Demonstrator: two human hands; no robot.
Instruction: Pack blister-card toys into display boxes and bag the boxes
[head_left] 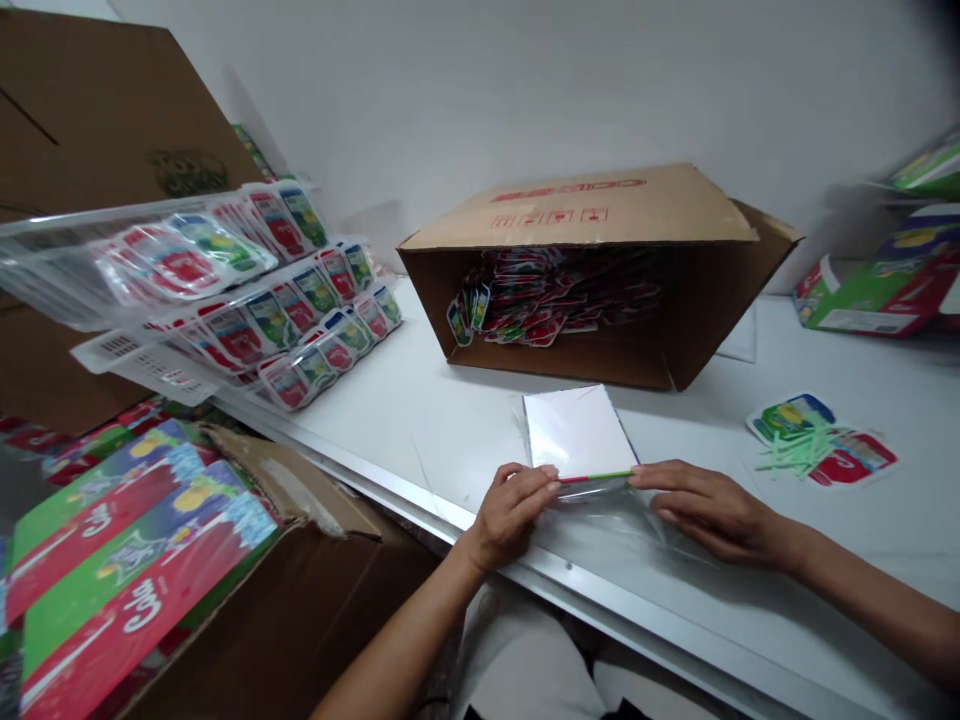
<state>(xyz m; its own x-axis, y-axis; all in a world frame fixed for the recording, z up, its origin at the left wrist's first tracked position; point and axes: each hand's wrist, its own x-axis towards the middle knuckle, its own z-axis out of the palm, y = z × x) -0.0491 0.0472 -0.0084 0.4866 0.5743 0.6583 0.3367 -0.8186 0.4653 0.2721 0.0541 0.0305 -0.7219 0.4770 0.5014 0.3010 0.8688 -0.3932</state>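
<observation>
A flat, white-backed card pack (577,435) with a red and green near edge lies in front of me in a clear plastic bag (592,510). My left hand (517,510) is closed at its near left corner, fingers together over the edge. At the near right corner, my right hand (720,515) pinches the edge with its fingertips, the other fingers lying along the loose plastic. Both thumbs are mostly hidden. Loose bag film spreads below the pack, between the hands.
An open cardboard box (555,374) on its side holds many pouch-shaped cards (532,295). Clear racks (127,350) of similar cards stand left, above a carton of cola-printed boxes (150,590). Pale green strips (802,447) lie over two pouch cards (855,455) at right.
</observation>
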